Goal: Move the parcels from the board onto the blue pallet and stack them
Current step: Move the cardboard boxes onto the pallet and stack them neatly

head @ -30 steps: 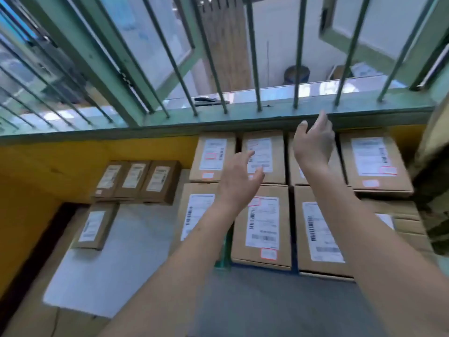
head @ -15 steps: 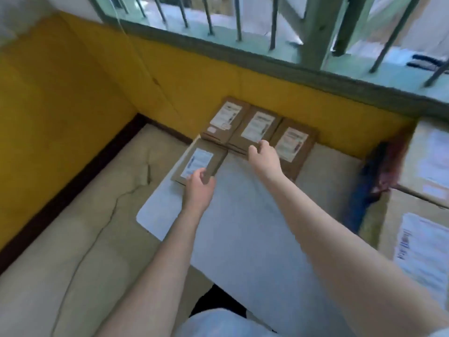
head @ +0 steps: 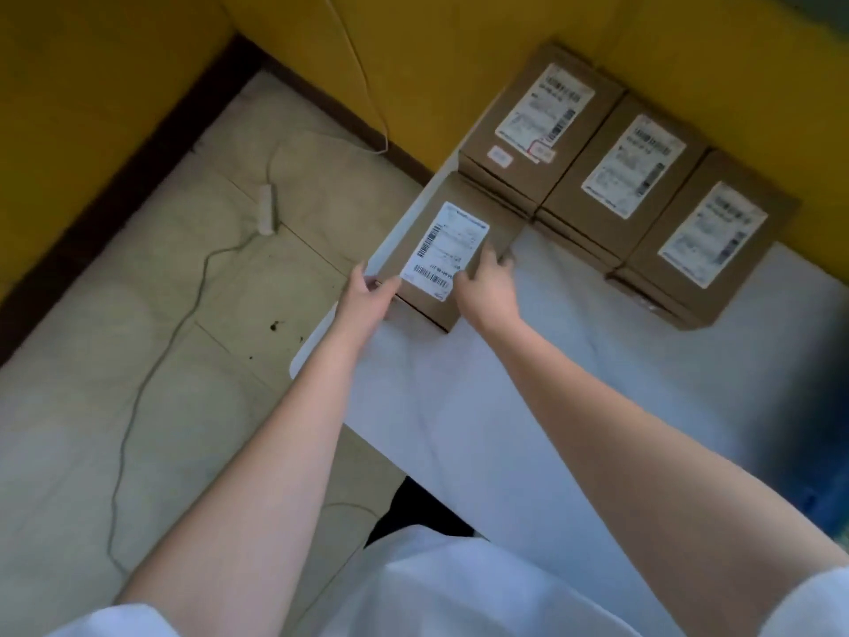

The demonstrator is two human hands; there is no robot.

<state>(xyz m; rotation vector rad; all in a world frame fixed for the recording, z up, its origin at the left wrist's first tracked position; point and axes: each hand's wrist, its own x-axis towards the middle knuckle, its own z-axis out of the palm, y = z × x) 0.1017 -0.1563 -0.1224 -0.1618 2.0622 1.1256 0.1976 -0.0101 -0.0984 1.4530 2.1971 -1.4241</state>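
Both hands have closed in since half a second ago: the right hand (head: 488, 287) has left the back row and joined the left hand (head: 367, 294) on the single front parcel (head: 448, 250), just above the centre of the frame. The left grip has its thumb on the parcel's top near the label and its fingers at the near-left corner; the right grip curls over the near-right edge, fingers wrapped onto the side. Whether the parcel is lifted or resting on the white board (head: 528, 406) I cannot tell, though its near edge casts a shadow on the board. Behind it, in the upper right, three more parcels stand in a row touching each other against the yellow wall (head: 436, 52): the left one (head: 537, 126), the middle one (head: 620, 165) and the right one (head: 707, 241), each seemingly a stack of two. At left, a white cable (head: 151, 370) with an inline switch trails over the tiled floor (head: 92, 406). White sleeves show along the bottom edge.
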